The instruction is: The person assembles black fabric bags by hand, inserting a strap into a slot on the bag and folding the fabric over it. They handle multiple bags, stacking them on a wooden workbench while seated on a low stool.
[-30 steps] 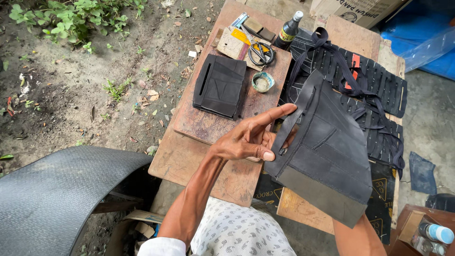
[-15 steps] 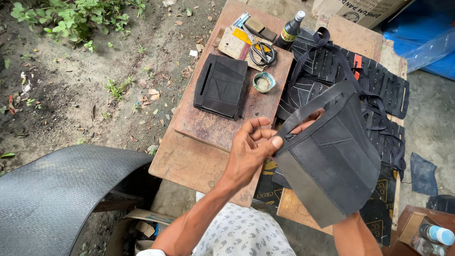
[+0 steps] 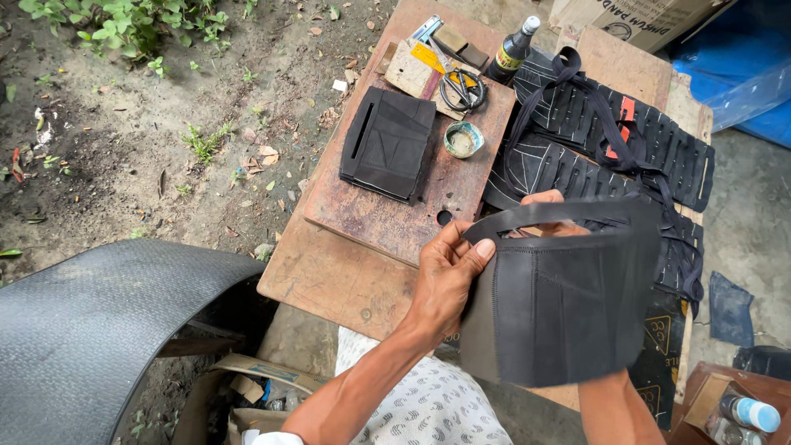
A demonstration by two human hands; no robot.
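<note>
Holding a black stitched rubber bag with a flat strap handle (image 3: 568, 305), the left hand (image 3: 445, 276) is seen at the bag's left upper edge, thumb pressed on the front panel near the strap end, fingers curled behind the rim; the grip is clamped on the bag. The right hand (image 3: 548, 202) is mostly hidden behind the bag, only fingertips being visible above the strap at the top rim; its grip on the bag's back edge appears closed, though the fingers are largely covered. The bag is held upright in the air above the near right corner of the worn brown wooden surface (image 3: 346, 272), its body hanging below and to the right of the left grip, its mouth facing up.

On the surface, a flat black folded rubber piece (image 3: 387, 144) is laid well apart from the hands. Just beside it a small round open tin (image 3: 463, 138) is set. Farther back, black-handled scissors (image 3: 461, 86) and a dark glass bottle with a white cap (image 3: 512, 51) are placed. Black slotted rubber strips with an orange mark (image 3: 626, 136) are spread behind the bag. A curved grey tyre section (image 3: 91, 330) is seen at lower left, on bare soil (image 3: 124, 148).
</note>
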